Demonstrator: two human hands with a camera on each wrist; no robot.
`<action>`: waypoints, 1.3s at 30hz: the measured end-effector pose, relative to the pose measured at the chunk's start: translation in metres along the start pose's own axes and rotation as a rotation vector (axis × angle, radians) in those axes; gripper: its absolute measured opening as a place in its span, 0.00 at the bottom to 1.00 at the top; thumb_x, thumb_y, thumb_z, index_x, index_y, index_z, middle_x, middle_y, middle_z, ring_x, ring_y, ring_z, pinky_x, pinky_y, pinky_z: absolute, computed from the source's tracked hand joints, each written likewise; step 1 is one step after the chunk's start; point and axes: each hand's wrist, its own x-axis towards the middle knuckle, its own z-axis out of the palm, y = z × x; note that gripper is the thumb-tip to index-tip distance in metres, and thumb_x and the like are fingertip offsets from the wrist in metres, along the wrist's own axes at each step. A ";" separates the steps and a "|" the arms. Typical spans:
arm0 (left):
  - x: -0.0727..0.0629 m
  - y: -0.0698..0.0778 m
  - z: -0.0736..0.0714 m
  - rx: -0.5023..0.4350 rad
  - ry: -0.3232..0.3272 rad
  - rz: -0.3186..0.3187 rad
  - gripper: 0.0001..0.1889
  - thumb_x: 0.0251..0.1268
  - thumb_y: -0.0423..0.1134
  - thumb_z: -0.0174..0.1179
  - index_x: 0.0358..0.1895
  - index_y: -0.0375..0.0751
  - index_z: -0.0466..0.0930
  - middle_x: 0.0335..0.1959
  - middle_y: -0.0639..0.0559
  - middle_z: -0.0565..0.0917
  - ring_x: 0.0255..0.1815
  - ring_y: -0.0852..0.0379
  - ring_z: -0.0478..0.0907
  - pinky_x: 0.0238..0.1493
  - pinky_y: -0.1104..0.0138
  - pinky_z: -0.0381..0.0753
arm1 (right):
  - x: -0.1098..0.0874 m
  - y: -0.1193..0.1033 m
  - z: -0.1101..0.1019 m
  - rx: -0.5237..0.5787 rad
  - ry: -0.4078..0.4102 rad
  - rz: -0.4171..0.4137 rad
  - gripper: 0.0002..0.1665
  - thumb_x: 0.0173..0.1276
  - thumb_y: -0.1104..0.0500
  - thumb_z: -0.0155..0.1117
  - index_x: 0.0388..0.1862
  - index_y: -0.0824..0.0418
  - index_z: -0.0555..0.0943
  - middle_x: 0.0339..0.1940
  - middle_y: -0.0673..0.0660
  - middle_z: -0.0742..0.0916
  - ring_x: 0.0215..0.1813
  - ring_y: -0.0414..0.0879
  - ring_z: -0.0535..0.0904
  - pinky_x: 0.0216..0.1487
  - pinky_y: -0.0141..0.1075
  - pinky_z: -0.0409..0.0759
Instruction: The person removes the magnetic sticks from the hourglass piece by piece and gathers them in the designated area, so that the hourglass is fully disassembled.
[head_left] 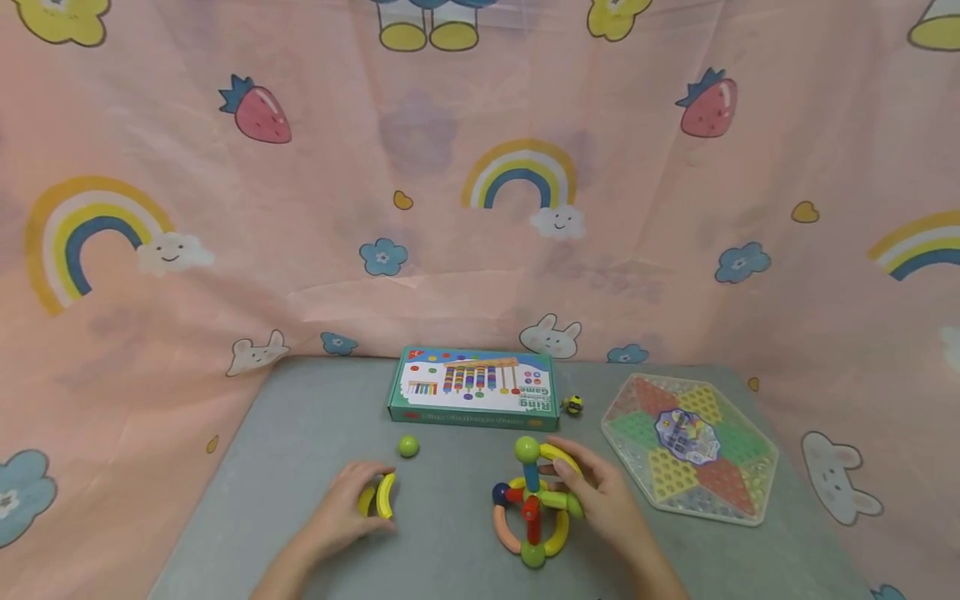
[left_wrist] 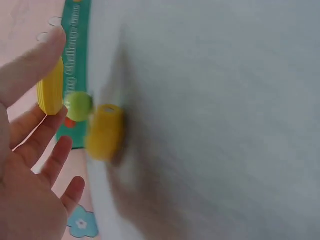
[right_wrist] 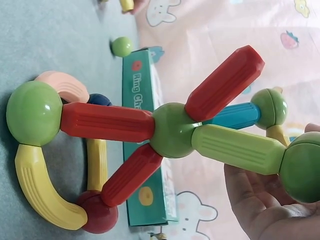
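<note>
My left hand [head_left: 347, 510] pinches a curved yellow magnetic stick [head_left: 386, 497] between thumb and fingertips. A second yellow stick [left_wrist: 105, 134] lies on the table beside that hand, blurred in the left wrist view. Over on the right, a structure of magnetic sticks and balls [head_left: 532, 507] stands on a ring of curved sticks and balls. Its green hub ball [right_wrist: 173, 130] joins red, blue and light green sticks. My right hand [head_left: 603, 500] holds the structure's upper right side, at a curved yellow stick [head_left: 561, 456] near a green ball [right_wrist: 306, 167]. Its exact finger contact is partly hidden.
One loose green ball [head_left: 408, 447] lies between the left hand and a green ring game box [head_left: 472, 419] at the back. A small bee figure [head_left: 573, 405] stands beside the box. The hexagonal checkers board [head_left: 630, 433] lies on the right.
</note>
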 end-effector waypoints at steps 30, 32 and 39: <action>0.011 0.025 0.016 0.013 -0.045 0.106 0.36 0.57 0.52 0.72 0.70 0.48 0.73 0.69 0.50 0.74 0.70 0.45 0.67 0.67 0.37 0.64 | -0.011 -0.004 0.000 -0.034 0.036 0.024 0.24 0.79 0.55 0.56 0.71 0.56 0.73 0.68 0.61 0.80 0.59 0.56 0.83 0.51 0.37 0.85; 0.017 0.039 0.026 -0.006 -0.082 0.135 0.34 0.59 0.51 0.71 0.69 0.48 0.74 0.68 0.51 0.74 0.69 0.45 0.68 0.66 0.39 0.67 | -0.013 -0.006 0.002 -0.074 0.047 0.037 0.24 0.79 0.56 0.56 0.71 0.54 0.73 0.69 0.61 0.79 0.59 0.56 0.83 0.51 0.37 0.85; 0.039 0.083 0.069 -0.042 -0.284 0.212 0.39 0.58 0.50 0.71 0.74 0.54 0.66 0.70 0.56 0.72 0.72 0.50 0.67 0.69 0.45 0.69 | -0.017 -0.008 0.005 -0.133 0.071 0.044 0.27 0.78 0.57 0.57 0.74 0.53 0.70 0.71 0.64 0.77 0.60 0.57 0.83 0.51 0.38 0.85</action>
